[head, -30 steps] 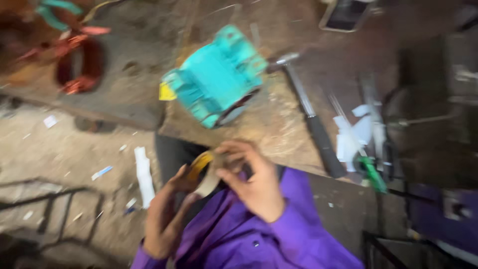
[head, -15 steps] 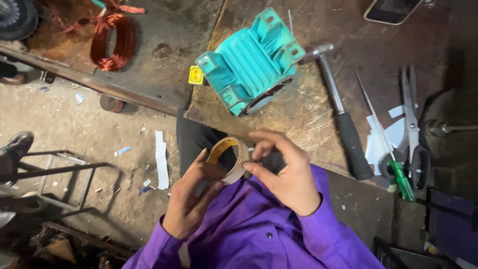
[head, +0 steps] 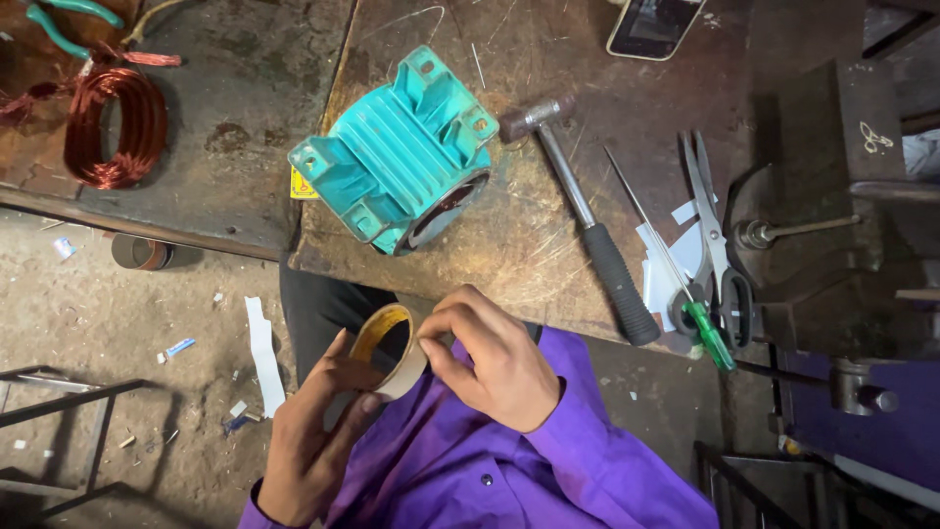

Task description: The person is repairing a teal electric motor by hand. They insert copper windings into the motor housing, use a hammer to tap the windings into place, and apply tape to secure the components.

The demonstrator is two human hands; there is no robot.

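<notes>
Two hands — left hand [head: 313,431], right hand [head: 494,367] — fingers gripping one tape roll [head: 390,350], one hammer [head: 583,211].

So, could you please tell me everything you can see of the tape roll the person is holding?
The tape roll is a small ring with a brownish cardboard-looking core and a yellowish inner face. It is held tilted over the lap, just below the workbench edge. The left hand cradles it from below; the right hand pinches its rim with fingertips. How much tape is left is unclear.

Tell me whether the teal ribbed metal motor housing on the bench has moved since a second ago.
No. The teal ribbed metal motor housing keeps its place beside the steel hammer with the black grip and over the yellow tag; only the head camera shifted.
</notes>
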